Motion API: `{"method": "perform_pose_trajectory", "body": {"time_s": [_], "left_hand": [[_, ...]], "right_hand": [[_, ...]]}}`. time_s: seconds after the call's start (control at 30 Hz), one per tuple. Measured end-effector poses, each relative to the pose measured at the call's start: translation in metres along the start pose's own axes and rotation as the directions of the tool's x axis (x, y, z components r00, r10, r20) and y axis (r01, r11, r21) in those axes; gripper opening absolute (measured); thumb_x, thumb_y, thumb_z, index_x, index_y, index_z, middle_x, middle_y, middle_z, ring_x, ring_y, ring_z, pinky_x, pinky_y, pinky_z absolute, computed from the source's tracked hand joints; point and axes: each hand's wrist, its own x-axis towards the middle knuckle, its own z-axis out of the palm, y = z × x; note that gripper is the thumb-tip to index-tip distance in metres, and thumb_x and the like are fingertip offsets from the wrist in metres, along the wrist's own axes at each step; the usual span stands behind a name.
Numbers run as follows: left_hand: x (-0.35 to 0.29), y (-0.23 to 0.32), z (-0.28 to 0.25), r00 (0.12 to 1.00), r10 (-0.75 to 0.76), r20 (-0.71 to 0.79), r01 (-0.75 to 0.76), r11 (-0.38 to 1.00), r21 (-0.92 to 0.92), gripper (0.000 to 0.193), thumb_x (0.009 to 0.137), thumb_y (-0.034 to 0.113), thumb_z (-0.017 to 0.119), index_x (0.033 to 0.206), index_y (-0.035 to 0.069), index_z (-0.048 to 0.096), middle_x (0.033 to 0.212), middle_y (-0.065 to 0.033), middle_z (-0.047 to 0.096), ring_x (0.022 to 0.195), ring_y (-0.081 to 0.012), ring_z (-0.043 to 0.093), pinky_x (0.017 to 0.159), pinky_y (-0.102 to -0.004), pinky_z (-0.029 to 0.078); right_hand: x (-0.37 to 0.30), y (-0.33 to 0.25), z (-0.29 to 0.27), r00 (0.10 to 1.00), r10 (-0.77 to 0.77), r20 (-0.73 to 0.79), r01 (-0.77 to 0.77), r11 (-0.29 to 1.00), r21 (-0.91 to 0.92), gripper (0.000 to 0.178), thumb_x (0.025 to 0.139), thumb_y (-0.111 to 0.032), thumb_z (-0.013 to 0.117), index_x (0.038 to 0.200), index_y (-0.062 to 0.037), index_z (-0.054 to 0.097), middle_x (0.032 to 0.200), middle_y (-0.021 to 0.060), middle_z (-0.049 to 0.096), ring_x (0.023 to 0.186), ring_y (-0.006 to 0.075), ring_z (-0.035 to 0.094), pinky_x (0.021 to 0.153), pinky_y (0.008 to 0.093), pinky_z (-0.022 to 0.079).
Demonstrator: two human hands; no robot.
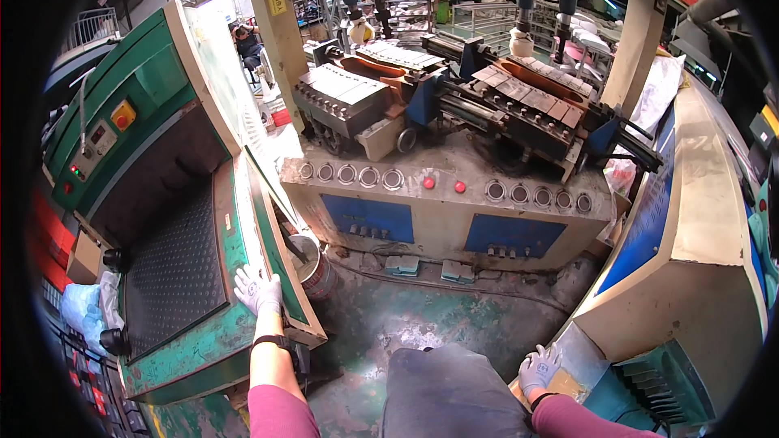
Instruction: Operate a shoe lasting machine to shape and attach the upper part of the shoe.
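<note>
My left hand [258,290], in a pale glove, lies with its fingers spread against the front edge of a green machine [182,349], holding nothing. That machine has a dark studded bed [170,251]. At the lower right, my right hand [540,369] wears a similar glove. Its fingers are apart over a brown flat surface [572,385] beside the beige machine [649,308], and nothing shows in them. Whether they touch that surface I cannot tell.
Ahead stands a wide beige machine [438,223] with clamping blocks and two red buttons. Foot pedals [458,271] and a cable lie at its base. A bucket [312,268] stands beside the green machine. Behind, at upper left, a person [247,45] is visible.
</note>
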Motion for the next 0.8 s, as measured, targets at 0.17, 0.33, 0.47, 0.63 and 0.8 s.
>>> {"method": "perform_pose_trajectory", "body": {"time_s": [0.17,0.33,0.47,0.63,0.8], "left_hand": [[0.0002,-0.0018,-0.0006,1.000,0.001,0.001,-0.001,1.000,0.001,0.093,0.084,0.046,0.066,0.161,0.007,0.031,0.168,-0.0158,0.026,0.157,-0.0312,0.020,0.127,-0.0493,0.015],[-0.0009,-0.0004,-0.0020,1.000,0.006,0.020,-0.006,1.000,0.006,0.092,0.085,0.046,0.065,0.161,0.008,0.030,0.169,-0.0161,0.024,0.157,-0.0312,0.018,0.127,-0.0499,0.014],[0.0001,-0.0020,-0.0005,1.000,0.003,0.014,-0.003,1.000,-0.003,0.091,0.085,0.046,0.064,0.161,0.008,0.030,0.169,-0.0161,0.024,0.157,-0.0314,0.019,0.127,-0.0502,0.014],[-0.0005,-0.0024,-0.0018,1.000,0.005,0.005,-0.005,1.000,0.003,0.091,0.085,0.046,0.063,0.161,0.008,0.031,0.169,-0.0163,0.024,0.157,-0.0317,0.019,0.127,-0.0503,0.014],[-0.0020,0.0000,-0.0017,1.000,0.007,0.007,-0.007,1.000,0.005,0.091,0.085,0.046,0.063,0.161,0.007,0.031,0.168,-0.0167,0.025,0.157,-0.0320,0.019,0.127,-0.0501,0.014]], "right_hand": [[-0.0006,0.0012,0.0038,1.000,-0.006,-0.010,0.005,1.000,-0.007,0.019,0.081,-0.024,0.061,0.084,-0.0147,0.078,0.132,0.0070,0.066,0.144,0.0389,0.038,0.123,0.0617,0.016],[-0.0007,0.0011,0.0028,1.000,-0.008,-0.013,0.008,1.000,-0.006,0.019,0.081,-0.024,0.061,0.084,-0.0147,0.078,0.132,0.0071,0.066,0.144,0.0390,0.038,0.123,0.0613,0.017],[-0.0005,0.0006,0.0040,1.000,0.000,-0.002,0.000,1.000,-0.005,0.020,0.081,-0.025,0.061,0.085,-0.0148,0.078,0.133,0.0068,0.066,0.144,0.0384,0.038,0.123,0.0609,0.016],[0.0002,0.0017,0.0041,1.000,0.007,0.010,-0.007,1.000,-0.006,0.021,0.082,-0.026,0.061,0.087,-0.0149,0.079,0.133,0.0064,0.066,0.145,0.0379,0.037,0.123,0.0605,0.015],[-0.0001,0.0006,0.0014,1.000,0.011,0.014,-0.010,1.000,-0.011,0.021,0.082,-0.026,0.061,0.087,-0.0150,0.079,0.133,0.0062,0.066,0.144,0.0381,0.038,0.124,0.0601,0.015]]}}
